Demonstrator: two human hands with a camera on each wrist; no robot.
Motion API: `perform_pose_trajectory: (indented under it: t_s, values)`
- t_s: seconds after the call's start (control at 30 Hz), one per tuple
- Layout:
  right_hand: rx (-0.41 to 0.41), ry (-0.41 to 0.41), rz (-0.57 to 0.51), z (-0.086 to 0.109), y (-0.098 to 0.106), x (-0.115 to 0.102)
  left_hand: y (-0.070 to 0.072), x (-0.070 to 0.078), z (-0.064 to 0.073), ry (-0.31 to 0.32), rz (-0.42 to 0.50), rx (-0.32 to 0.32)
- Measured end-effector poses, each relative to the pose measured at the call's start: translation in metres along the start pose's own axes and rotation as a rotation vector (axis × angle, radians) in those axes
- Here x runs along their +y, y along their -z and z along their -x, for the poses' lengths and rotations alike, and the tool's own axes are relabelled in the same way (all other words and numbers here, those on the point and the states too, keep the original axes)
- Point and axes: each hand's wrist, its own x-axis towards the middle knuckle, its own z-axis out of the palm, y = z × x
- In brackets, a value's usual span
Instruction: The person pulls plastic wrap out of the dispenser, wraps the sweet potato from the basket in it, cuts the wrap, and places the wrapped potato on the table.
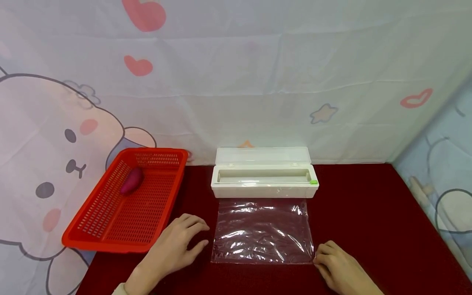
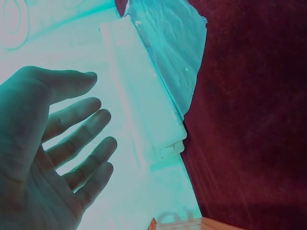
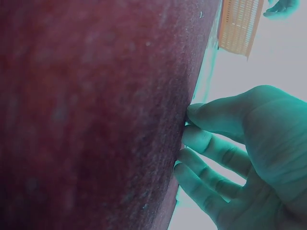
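Note:
A clear sheet of cling film [image 1: 262, 233] lies spread on the dark red table, stretching from the front of a white cling film dispenser [image 1: 263, 191]. The dispenser's lid [image 1: 263, 155] stands raised, and a green slider [image 1: 313, 182] sits at the right end of its cutter bar. At the film's near right corner my right hand [image 1: 340, 267] pinches the edge between thumb and fingertips, low against the table. My left hand [image 1: 176, 245] is left of the film, apart from it. Its fingers [image 2: 98, 127] are loosely bent with nothing in them.
A red plastic basket [image 1: 173, 192] stands at the left, close to my left forearm. Inside it lies a purple, sweet-potato-like item [image 1: 132, 180]. A white patterned cloth [image 1: 236, 82] hangs behind the table and along its sides.

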Motion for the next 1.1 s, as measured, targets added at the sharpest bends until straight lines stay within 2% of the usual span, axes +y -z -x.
perform_pose_trajectory:
  t_s: [0.3, 0.7, 0.87, 1.1]
  values:
    - [-0.087, -0.086, -0.045, -0.004, 0.003, -0.002, 0.006, -0.005, -0.004, 0.065, -0.006, 0.033]
    - [-0.134, -0.139, -0.048, -0.005, 0.007, -0.005, 0.036, -0.019, -0.013, 0.105, -0.023, 0.123]
    - [-0.123, -0.134, -0.044, -0.004, 0.007, -0.004, 0.046, -0.024, -0.016, 0.124, -0.033, 0.126]
    - [-0.179, -0.161, -0.035, -0.006, 0.009, -0.004, 0.056, -0.035, -0.021, 0.165, -0.036, 0.108]
